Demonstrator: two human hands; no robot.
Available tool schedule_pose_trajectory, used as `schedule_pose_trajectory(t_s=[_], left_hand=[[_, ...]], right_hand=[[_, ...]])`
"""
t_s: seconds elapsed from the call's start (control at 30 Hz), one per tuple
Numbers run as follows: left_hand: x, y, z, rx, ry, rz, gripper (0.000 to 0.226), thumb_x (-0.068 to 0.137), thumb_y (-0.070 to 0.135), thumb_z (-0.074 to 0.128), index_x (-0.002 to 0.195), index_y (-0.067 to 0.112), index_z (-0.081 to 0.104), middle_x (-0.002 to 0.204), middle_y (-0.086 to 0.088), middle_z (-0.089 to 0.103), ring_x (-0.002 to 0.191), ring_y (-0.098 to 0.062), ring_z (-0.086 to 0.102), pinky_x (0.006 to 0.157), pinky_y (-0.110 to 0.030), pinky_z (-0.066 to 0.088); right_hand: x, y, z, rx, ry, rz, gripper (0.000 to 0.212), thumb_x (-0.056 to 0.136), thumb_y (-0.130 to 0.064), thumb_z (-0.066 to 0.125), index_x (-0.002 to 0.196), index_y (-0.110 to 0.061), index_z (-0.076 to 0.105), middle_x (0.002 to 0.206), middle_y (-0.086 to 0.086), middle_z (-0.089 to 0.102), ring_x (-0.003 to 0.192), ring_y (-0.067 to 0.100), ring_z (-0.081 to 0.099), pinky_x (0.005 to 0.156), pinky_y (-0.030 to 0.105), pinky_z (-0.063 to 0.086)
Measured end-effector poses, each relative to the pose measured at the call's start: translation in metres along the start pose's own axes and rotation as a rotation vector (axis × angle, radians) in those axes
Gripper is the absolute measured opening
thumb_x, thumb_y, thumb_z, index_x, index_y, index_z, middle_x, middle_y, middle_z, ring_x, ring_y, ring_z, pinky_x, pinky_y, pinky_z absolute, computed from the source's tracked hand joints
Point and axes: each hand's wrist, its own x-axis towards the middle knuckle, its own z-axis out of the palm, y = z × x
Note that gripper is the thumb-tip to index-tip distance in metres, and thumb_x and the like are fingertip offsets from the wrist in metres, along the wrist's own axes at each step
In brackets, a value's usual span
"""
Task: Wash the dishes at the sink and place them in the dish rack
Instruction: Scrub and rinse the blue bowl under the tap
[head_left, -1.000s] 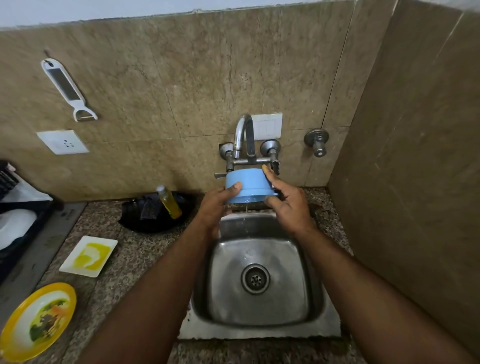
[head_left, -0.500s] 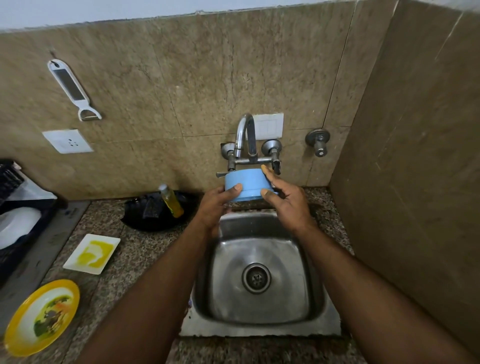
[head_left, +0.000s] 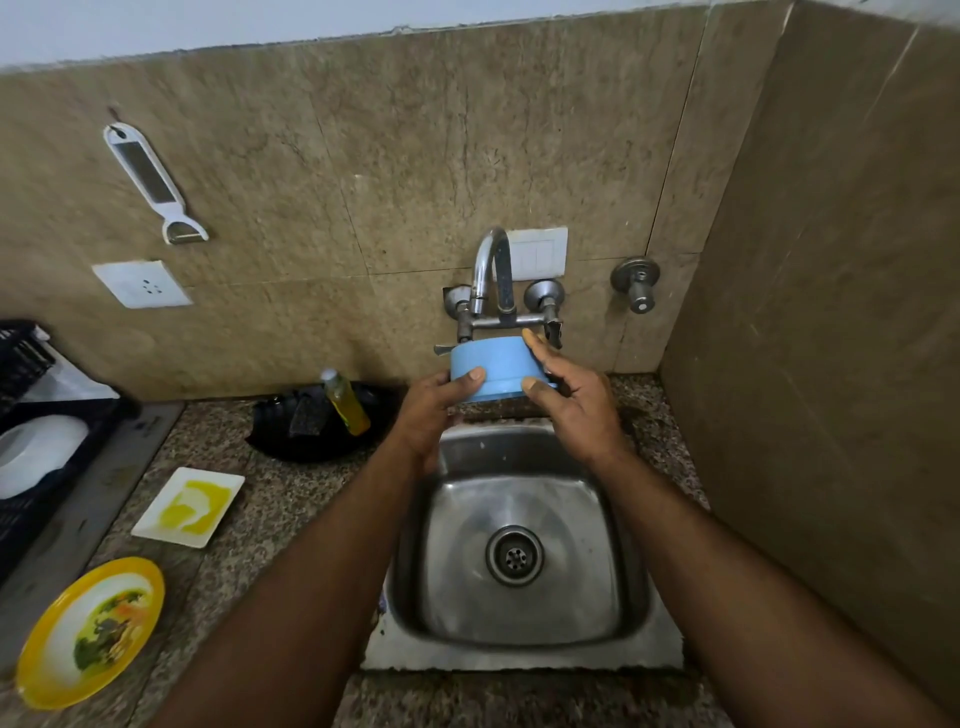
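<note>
I am holding the blue bowl (head_left: 493, 368) between my left hand (head_left: 434, 410) and right hand (head_left: 574, 402), fingers curled round its sides, just under the tap (head_left: 491, 275) above the sink (head_left: 519, 660), while the dish rack (head_left: 31, 499) is lying far to my left, nearer my left hand.

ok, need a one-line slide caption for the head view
Both hands, left and right, hold a blue bowl under the tap above the steel sink.

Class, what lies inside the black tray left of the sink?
The black tray holds a tilted yellow bottle and a dark sponge; anything beneath them is hidden.
</note>
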Motion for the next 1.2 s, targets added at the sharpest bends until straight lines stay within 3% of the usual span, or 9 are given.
schedule_pose_trajectory(t_s=[0.13, 0.23, 0.33, 0.47, 0.57, 0.67, 0.8, 1.03, 1.2], left_hand=[[-0.004, -0.004, 0.001, 0.101, 0.062, 0.001, 0.043, 0.094, 0.021, 0.070, 0.126, -0.006, 0.063, 0.095, -0.010, 0.077, 0.077, -0.015, 0.077, 0.062, -0.023, 0.058], [-0.007, -0.018, 0.000, 0.131, 0.101, -0.095, 0.040, 0.093, 0.026, 0.072, 0.120, -0.002, 0.069, 0.091, -0.009, 0.078, 0.068, -0.014, 0.075, 0.052, -0.021, 0.055], [-0.011, -0.030, -0.007, 0.144, 0.177, -0.146, 0.047, 0.084, 0.032, 0.081, 0.117, 0.000, 0.071, 0.094, -0.011, 0.078, 0.064, -0.013, 0.073, 0.048, -0.020, 0.051], [-0.017, -0.021, -0.023, 0.125, 0.175, -0.023, 0.061, 0.076, 0.025, 0.087, 0.126, -0.003, 0.065, 0.105, -0.017, 0.078, 0.088, -0.031, 0.077, 0.069, -0.035, 0.062], [-0.017, -0.006, -0.038, 0.134, 0.174, 0.090, 0.061, 0.071, 0.015, 0.090, 0.126, 0.004, 0.065, 0.116, -0.020, 0.075, 0.107, -0.040, 0.073, 0.093, -0.053, 0.059], [-0.019, 0.003, -0.056, 0.192, 0.204, 0.169, 0.060, 0.072, 0.010, 0.091, 0.126, 0.010, 0.065, 0.120, -0.015, 0.075, 0.108, -0.031, 0.073, 0.089, -0.045, 0.061], [-0.028, 0.009, -0.094, 0.258, 0.180, 0.223, 0.075, 0.066, 0.009, 0.090, 0.135, 0.009, 0.061, 0.128, -0.007, 0.073, 0.114, -0.021, 0.070, 0.087, -0.032, 0.059], [-0.066, 0.034, -0.203, 0.442, 0.217, 0.130, 0.088, 0.055, 0.022, 0.093, 0.138, 0.019, 0.063, 0.132, 0.002, 0.070, 0.122, -0.018, 0.066, 0.094, -0.044, 0.060], [-0.113, 0.074, -0.298, 0.831, 0.449, 0.119, 0.089, 0.061, 0.025, 0.084, 0.145, 0.017, 0.056, 0.139, 0.007, 0.062, 0.128, -0.012, 0.058, 0.096, -0.031, 0.050]], right_hand=[[-0.004, 0.008, 0.001, 0.015, -0.015, 0.020, 0.058, 0.092, -0.019, 0.069, 0.147, -0.032, 0.054, 0.152, -0.009, 0.050, 0.142, 0.002, 0.046, 0.120, 0.031, 0.037], [-0.008, 0.022, 0.007, 0.037, -0.039, 0.164, 0.061, 0.092, -0.014, 0.070, 0.147, -0.033, 0.053, 0.149, -0.009, 0.054, 0.132, 0.005, 0.055, 0.109, 0.022, 0.044], [-0.008, 0.034, 0.018, 0.200, -0.045, 0.392, 0.064, 0.087, -0.013, 0.073, 0.147, -0.026, 0.054, 0.142, -0.005, 0.059, 0.126, 0.013, 0.060, 0.105, 0.032, 0.050], [0.008, 0.024, 0.027, 0.499, 0.138, 0.711, 0.027, 0.095, -0.018, 0.068, 0.122, -0.014, 0.070, 0.122, 0.011, 0.072, 0.107, 0.026, 0.070, 0.088, 0.041, 0.060], [0.019, 0.003, 0.036, 0.543, 0.015, 0.872, 0.018, 0.100, -0.022, 0.061, 0.110, -0.009, 0.068, 0.104, 0.017, 0.076, 0.093, 0.031, 0.074, 0.077, 0.041, 0.062], [0.029, -0.015, 0.054, 0.581, -0.084, 0.993, 0.022, 0.104, -0.024, 0.055, 0.106, -0.005, 0.064, 0.093, 0.018, 0.073, 0.083, 0.028, 0.071, 0.065, 0.038, 0.060], [0.042, -0.022, 0.086, 0.685, -0.054, 1.064, 0.017, 0.106, -0.006, 0.046, 0.096, -0.003, 0.059, 0.091, 0.015, 0.065, 0.077, 0.022, 0.061, 0.043, 0.025, 0.056], [0.038, -0.031, 0.185, 0.712, -0.194, 1.119, 0.021, 0.107, -0.003, 0.043, 0.095, -0.002, 0.060, 0.091, 0.016, 0.066, 0.079, 0.022, 0.062, 0.046, 0.025, 0.058], [0.038, -0.049, 0.298, 0.683, -0.247, 1.131, 0.019, 0.107, -0.005, 0.047, 0.120, -0.002, 0.061, 0.095, 0.015, 0.069, 0.078, 0.023, 0.064, 0.045, 0.027, 0.057]])
